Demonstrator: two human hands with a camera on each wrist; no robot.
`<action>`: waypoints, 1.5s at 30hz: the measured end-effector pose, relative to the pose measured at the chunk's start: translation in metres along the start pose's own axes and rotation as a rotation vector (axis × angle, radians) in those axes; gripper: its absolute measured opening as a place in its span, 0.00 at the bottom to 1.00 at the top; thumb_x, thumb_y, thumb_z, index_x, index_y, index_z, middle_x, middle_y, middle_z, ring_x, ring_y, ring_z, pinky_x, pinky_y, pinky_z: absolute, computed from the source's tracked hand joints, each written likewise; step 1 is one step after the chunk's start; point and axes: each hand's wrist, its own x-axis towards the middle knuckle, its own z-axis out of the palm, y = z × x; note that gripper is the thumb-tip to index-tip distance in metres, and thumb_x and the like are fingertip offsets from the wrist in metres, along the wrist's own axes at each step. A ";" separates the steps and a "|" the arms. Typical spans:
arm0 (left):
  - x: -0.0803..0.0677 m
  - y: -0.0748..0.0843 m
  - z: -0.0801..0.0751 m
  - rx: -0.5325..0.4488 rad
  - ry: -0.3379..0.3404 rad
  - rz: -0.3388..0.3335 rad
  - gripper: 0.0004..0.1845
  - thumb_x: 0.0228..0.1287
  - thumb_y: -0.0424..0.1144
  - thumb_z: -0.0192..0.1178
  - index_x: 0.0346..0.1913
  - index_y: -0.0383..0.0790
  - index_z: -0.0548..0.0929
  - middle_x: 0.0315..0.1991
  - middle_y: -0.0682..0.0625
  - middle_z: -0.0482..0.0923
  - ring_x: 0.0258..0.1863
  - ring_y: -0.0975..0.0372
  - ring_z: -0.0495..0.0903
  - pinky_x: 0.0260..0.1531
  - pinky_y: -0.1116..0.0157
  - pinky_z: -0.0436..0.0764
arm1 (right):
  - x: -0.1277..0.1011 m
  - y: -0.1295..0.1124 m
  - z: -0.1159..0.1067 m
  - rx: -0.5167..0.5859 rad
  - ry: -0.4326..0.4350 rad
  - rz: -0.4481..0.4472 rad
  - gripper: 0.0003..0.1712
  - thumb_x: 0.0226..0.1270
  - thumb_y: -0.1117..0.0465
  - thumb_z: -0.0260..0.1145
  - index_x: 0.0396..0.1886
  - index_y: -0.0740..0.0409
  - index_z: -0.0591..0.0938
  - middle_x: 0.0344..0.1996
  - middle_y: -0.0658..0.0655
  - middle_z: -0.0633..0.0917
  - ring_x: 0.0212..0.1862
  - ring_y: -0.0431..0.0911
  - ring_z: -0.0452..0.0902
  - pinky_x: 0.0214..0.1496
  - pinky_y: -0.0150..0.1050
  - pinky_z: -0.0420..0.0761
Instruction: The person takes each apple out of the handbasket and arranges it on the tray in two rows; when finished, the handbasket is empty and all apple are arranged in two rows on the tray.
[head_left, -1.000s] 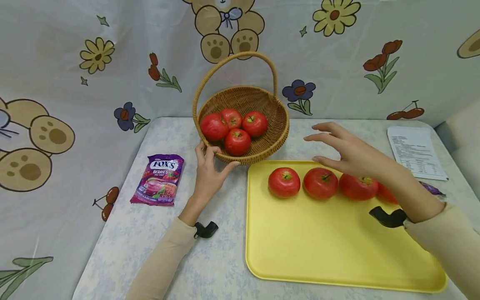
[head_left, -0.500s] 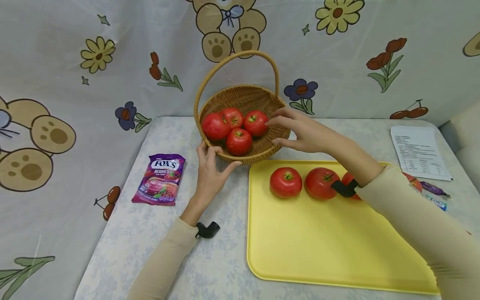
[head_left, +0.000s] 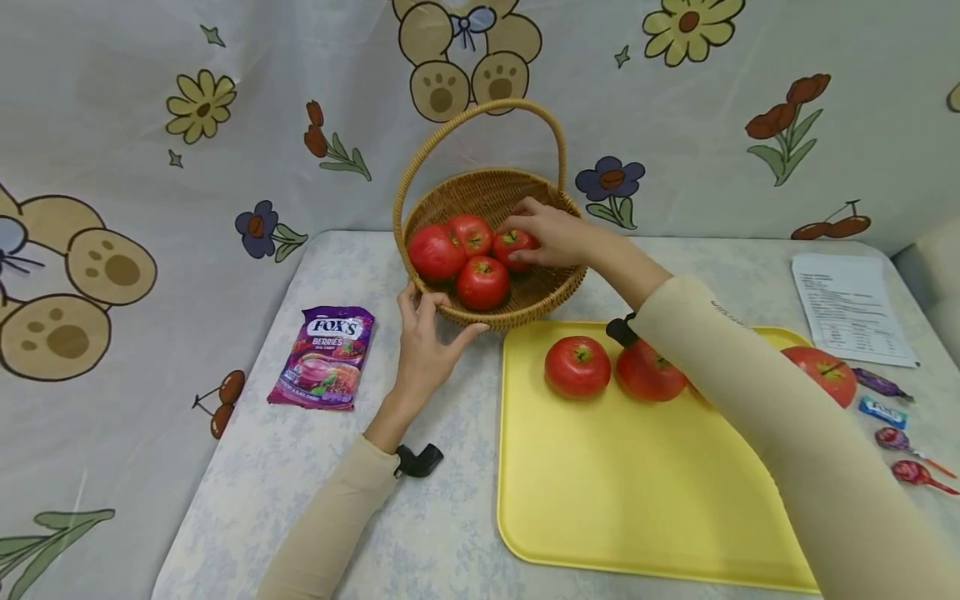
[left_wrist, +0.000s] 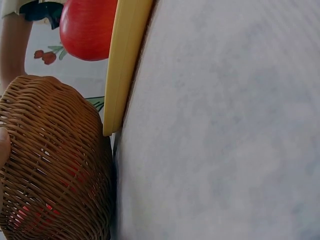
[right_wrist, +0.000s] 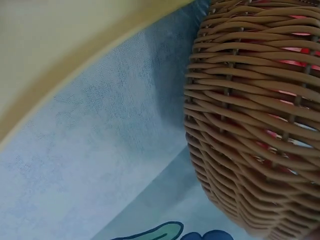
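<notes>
the right hand [head_left: 546, 233] reaches into the basket [head_left: 517, 318], and we see only part of the right fruit [head_left: 508, 243] beneath it. its fingers grasp that fruit, the thumb low on the right side and the others bent over the top; we cannot make out where the farther tips press. the right fruit lies close against the three other fruits [head_left: 483, 283], just right of them. the basket stands near the far edge of the desk [head_left: 442, 533], left of its middle.

the left hand [head_left: 427, 354] grasps the basket's near left rim, fingers bent over it and thumb below. the left wrist view cuts this hand down to a sliver beside the weave, with bits of red showing through the gaps. in the right wrist view the basket's wall hides the fruits almost wholly.

the right sleeve [head_left: 750, 400] covers the tray's [head_left: 585, 500] near right corner and much of the tray fruits [head_left: 577, 367]; how many lie behind it we cannot tell. by the desk's left edge is a candy bag [head_left: 322, 358], near its far right corner a paper [head_left: 855, 308], its print too small to read. the desk's near edge is cut off.
</notes>
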 end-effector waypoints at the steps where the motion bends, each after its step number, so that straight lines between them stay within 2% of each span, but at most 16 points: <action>1: 0.000 0.000 0.000 -0.002 0.001 0.004 0.30 0.53 0.52 0.73 0.44 0.40 0.66 0.66 0.34 0.54 0.72 0.48 0.58 0.59 0.50 0.75 | 0.002 0.001 0.000 -0.002 -0.021 0.013 0.25 0.69 0.54 0.66 0.64 0.54 0.75 0.64 0.69 0.66 0.62 0.64 0.70 0.62 0.60 0.70; 5: 0.001 0.002 0.001 -0.007 0.000 0.018 0.30 0.52 0.52 0.73 0.44 0.39 0.67 0.66 0.34 0.54 0.70 0.47 0.59 0.60 0.51 0.74 | 0.009 0.005 0.004 -0.016 -0.086 0.041 0.26 0.69 0.55 0.66 0.64 0.53 0.75 0.65 0.70 0.64 0.60 0.64 0.70 0.62 0.59 0.71; 10: 0.000 0.004 0.002 -0.001 -0.001 0.020 0.30 0.52 0.53 0.73 0.45 0.40 0.68 0.67 0.35 0.53 0.70 0.47 0.60 0.60 0.52 0.74 | 0.015 0.009 0.012 -0.043 -0.127 0.060 0.26 0.67 0.58 0.68 0.63 0.54 0.74 0.62 0.68 0.64 0.54 0.62 0.72 0.58 0.56 0.72; 17: 0.000 0.004 0.003 -0.005 -0.001 0.031 0.30 0.51 0.52 0.74 0.45 0.40 0.68 0.67 0.36 0.53 0.71 0.48 0.59 0.61 0.52 0.73 | 0.019 0.015 0.015 -0.063 -0.156 0.105 0.31 0.62 0.59 0.72 0.64 0.49 0.73 0.65 0.67 0.63 0.61 0.65 0.70 0.63 0.59 0.70; 24: 0.002 0.005 0.004 0.004 -0.002 0.049 0.30 0.51 0.52 0.74 0.45 0.39 0.67 0.67 0.35 0.52 0.71 0.47 0.59 0.62 0.52 0.73 | 0.018 0.019 0.013 -0.052 -0.121 0.067 0.32 0.58 0.60 0.74 0.62 0.49 0.75 0.60 0.66 0.67 0.58 0.64 0.71 0.61 0.59 0.71; 35: 0.001 0.004 0.002 0.010 -0.002 0.040 0.30 0.51 0.53 0.74 0.45 0.39 0.67 0.67 0.35 0.52 0.70 0.46 0.59 0.61 0.51 0.73 | 0.019 0.019 0.012 -0.084 -0.090 0.037 0.30 0.56 0.58 0.76 0.59 0.49 0.77 0.55 0.65 0.69 0.52 0.62 0.71 0.57 0.57 0.72; 40: 0.001 0.003 0.001 0.010 -0.004 0.028 0.30 0.51 0.53 0.74 0.45 0.40 0.68 0.68 0.36 0.52 0.72 0.50 0.57 0.63 0.52 0.72 | 0.018 0.018 0.008 -0.100 -0.076 0.025 0.31 0.56 0.57 0.76 0.60 0.48 0.77 0.55 0.65 0.69 0.52 0.62 0.70 0.57 0.57 0.71; 45: 0.000 0.001 0.000 0.011 0.000 0.022 0.30 0.52 0.52 0.73 0.45 0.39 0.67 0.66 0.34 0.53 0.69 0.47 0.61 0.59 0.51 0.74 | 0.015 0.015 0.003 -0.092 -0.043 -0.008 0.31 0.55 0.59 0.77 0.60 0.49 0.77 0.55 0.64 0.70 0.51 0.60 0.70 0.57 0.56 0.70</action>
